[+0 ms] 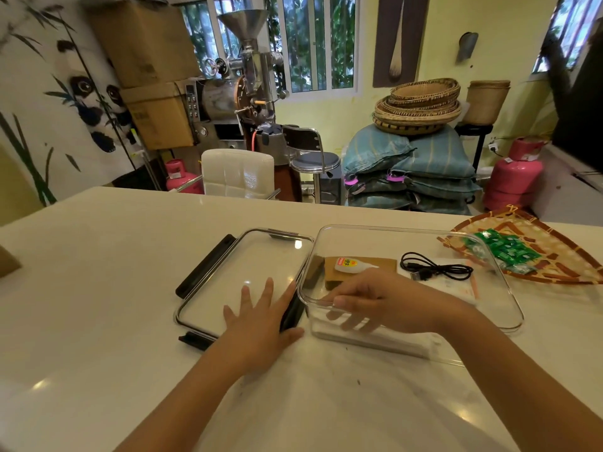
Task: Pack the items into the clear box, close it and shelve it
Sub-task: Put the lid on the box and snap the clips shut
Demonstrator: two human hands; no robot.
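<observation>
I'm mid-packing: my left hand [257, 316] lies flat on the clear black-latched lid [241, 275]; my right hand [375, 301] pinches the clear rectangular plastic box [509, 308]'s near-left rim. Next, gather the far-right items.

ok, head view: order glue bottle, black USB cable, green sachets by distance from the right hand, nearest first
1. glue bottle: just beyond the right hand, on the brown card.
2. black USB cable: farther right.
3. green sachets: far right, on the woven tray.

Yellow walls, barred windows [306, 44] with greenery outside, panda mural [88, 102], white chair [238, 172], stacked woven baskets [419, 104], glossy white surface [98, 288]
</observation>
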